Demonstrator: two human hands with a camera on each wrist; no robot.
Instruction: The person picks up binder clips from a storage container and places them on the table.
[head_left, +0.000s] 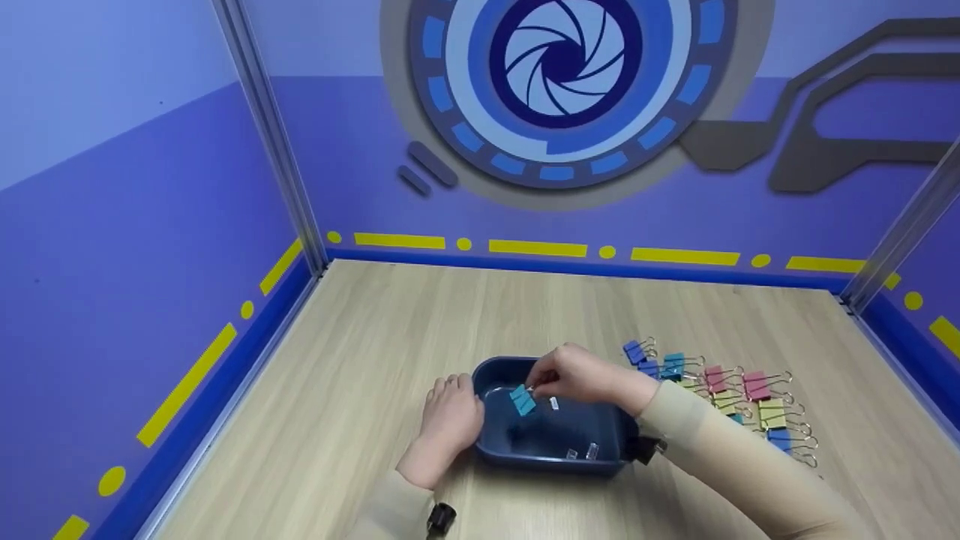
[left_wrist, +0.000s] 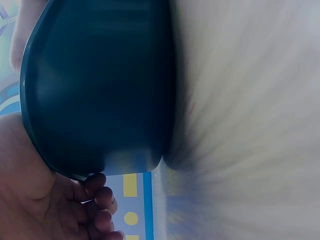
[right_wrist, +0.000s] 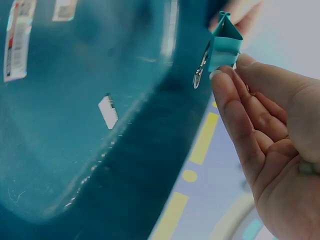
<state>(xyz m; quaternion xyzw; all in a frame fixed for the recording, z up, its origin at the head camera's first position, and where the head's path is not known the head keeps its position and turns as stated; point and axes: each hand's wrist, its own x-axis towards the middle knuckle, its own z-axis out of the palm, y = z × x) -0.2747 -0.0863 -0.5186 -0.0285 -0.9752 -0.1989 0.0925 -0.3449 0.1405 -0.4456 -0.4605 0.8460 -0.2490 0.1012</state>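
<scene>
A teal binder clip (head_left: 523, 400) hangs over the inside of a dark blue plastic box (head_left: 551, 465). My right hand (head_left: 574, 373) pinches it between thumb and fingertips. In the right wrist view the teal clip (right_wrist: 225, 52) shows a wire handle hanging on one side, with the right hand (right_wrist: 270, 120) below it. At the box's left rim is my left hand (head_left: 453, 412). The left wrist view shows the left hand (left_wrist: 55, 200) holding the rim, its curled fingers outside the box wall (left_wrist: 100, 90). The left thumb's tip is hidden.
Right of the box lies a group of binder clips, among them pink (head_left: 757, 385), yellow (head_left: 771, 413) and blue (head_left: 779, 439) ones, partly behind my right forearm. Small whitish pieces (head_left: 554, 403) show on the box floor. Printed panels (head_left: 337, 165) wall in the wooden table (head_left: 390, 315).
</scene>
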